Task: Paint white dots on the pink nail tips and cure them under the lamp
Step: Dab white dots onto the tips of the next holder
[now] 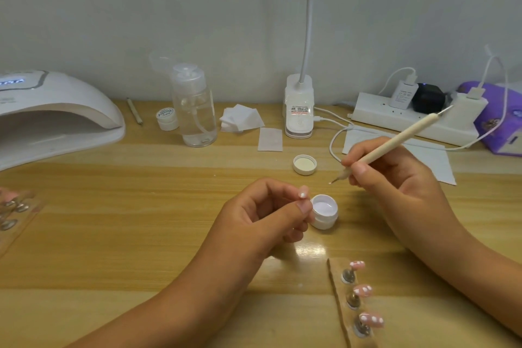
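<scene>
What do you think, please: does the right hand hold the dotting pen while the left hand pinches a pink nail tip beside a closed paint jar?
Not quite: the head view shows the paint jar open, its lid lying apart. The right hand does hold the dotting pen, and the left hand pinches the nail tip.

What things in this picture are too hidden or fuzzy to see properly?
All in the head view.
- Nail tip in the left hand: mostly hidden by that hand.
- Curing lamp: cut off by left edge, display blurred.
- Nail stand at left edge: blurred, cut off.
- Small jar label: too small to read.
- Desk lamp: head above top edge.
</scene>
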The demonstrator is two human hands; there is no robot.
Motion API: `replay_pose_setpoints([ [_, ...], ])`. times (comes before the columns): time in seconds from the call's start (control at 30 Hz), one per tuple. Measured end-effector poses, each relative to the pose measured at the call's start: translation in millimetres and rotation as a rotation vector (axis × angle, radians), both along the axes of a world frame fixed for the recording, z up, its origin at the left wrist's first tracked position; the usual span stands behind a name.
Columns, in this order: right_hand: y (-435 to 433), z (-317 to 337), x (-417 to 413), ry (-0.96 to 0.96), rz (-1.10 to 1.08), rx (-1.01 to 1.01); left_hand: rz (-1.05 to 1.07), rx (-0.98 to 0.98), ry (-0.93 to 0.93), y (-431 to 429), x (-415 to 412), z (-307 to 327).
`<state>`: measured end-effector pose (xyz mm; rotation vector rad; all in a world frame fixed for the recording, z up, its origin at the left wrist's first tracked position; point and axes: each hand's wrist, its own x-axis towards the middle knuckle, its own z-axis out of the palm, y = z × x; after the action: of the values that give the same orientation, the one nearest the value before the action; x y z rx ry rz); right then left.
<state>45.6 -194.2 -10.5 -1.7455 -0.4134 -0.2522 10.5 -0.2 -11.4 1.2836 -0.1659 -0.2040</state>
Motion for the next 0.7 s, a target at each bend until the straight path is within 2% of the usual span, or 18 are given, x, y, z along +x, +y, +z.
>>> replay_pose_setpoints([
  [0.27,3.3,-1.8,-2.1,-0.071,0.064,-0.321,0.015,-0.014,0.017,-0.3,-0.3,0.0],
  [0.5,2.4,-3.8,0.3,-0.111,0.088,-0.389,-0.007,-0.023,0.020,-1.1,0.5,1.4],
  [0.7,3.3,-3.7,-0.7,-0.091,0.089,-0.359,-0.013,-0.007,0.013,0.0,0.2,-0.3],
])
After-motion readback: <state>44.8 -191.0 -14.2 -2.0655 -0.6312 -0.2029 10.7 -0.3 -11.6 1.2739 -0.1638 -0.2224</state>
